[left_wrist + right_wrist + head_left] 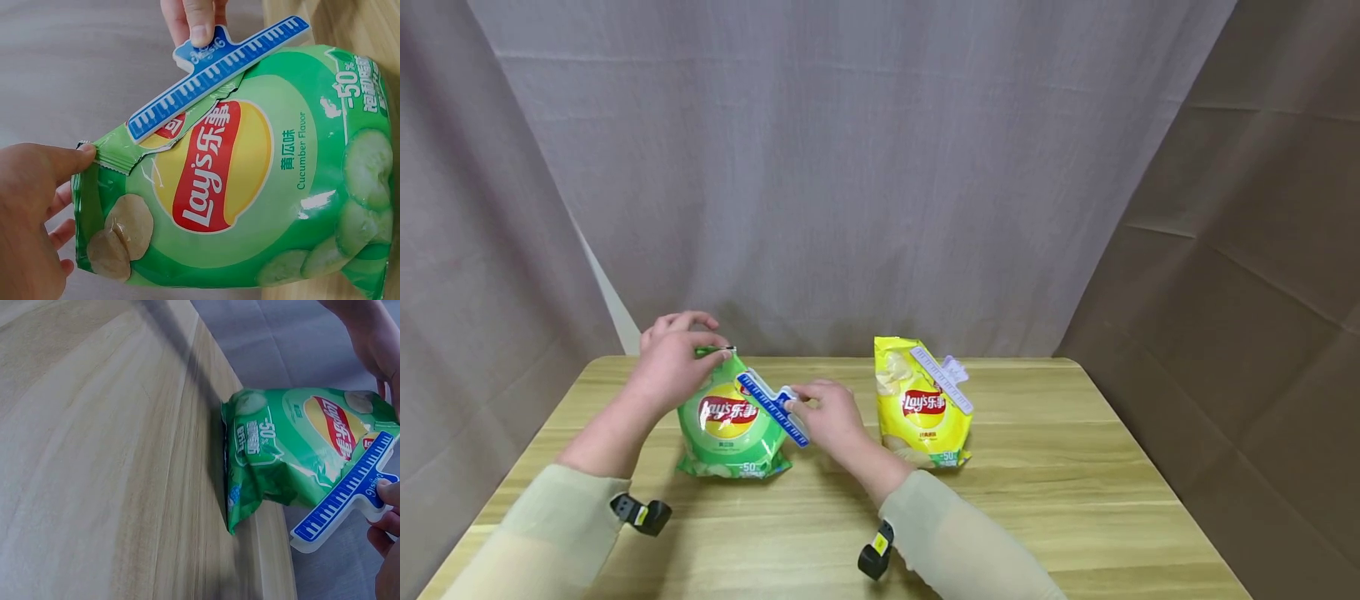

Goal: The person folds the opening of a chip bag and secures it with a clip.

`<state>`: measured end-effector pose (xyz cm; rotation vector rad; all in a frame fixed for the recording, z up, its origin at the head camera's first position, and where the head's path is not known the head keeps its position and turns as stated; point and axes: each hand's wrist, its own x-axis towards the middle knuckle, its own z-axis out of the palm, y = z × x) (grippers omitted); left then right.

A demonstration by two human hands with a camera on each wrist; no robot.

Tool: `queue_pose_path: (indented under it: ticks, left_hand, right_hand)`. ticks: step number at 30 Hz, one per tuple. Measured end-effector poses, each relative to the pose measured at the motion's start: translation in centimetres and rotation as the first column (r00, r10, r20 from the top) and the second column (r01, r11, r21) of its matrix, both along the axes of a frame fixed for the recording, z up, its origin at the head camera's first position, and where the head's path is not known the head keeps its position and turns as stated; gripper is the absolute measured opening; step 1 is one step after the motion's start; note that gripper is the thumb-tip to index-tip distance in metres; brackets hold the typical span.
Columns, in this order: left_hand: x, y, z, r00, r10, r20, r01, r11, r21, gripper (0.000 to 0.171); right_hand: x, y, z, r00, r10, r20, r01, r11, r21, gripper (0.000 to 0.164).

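Observation:
A green bag of cucumber-flavor chips [718, 437] stands upright on the left part of the table. My left hand [672, 365] pinches its top left corner between thumb and fingers. In the left wrist view the thumb [87, 155] presses on the folded top edge. My right hand [831, 417] grips the handle of a blue and white bag clip [219, 75] with a piano-key pattern. The clip lies slanted across the bag's upper right corner, its lower end sticking out past the bag's side. In the right wrist view the clip [344, 494] overlaps the bag's top edge.
To the right, a yellow chip bag [917, 425] stands upright with a pale lilac clip [942, 379] slanted across its top right corner. The wooden table [1037, 517] ends at grey curtains [880, 183] behind and a brown cloth panel [1247, 350] on the right.

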<state>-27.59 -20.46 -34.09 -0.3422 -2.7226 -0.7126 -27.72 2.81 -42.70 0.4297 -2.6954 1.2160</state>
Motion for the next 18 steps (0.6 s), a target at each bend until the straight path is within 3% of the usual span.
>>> queue_pose_path:
  ticks: [18]
  left_hand:
    - [0.17, 0.0, 0.02, 0.999, -0.026, -0.027, 0.025, 0.999, -0.024, 0.017]
  right_hand:
    - [-0.02, -0.8, 0.6, 1.0, -0.005, 0.014, 0.006, 0.999, -0.048, 0.032]
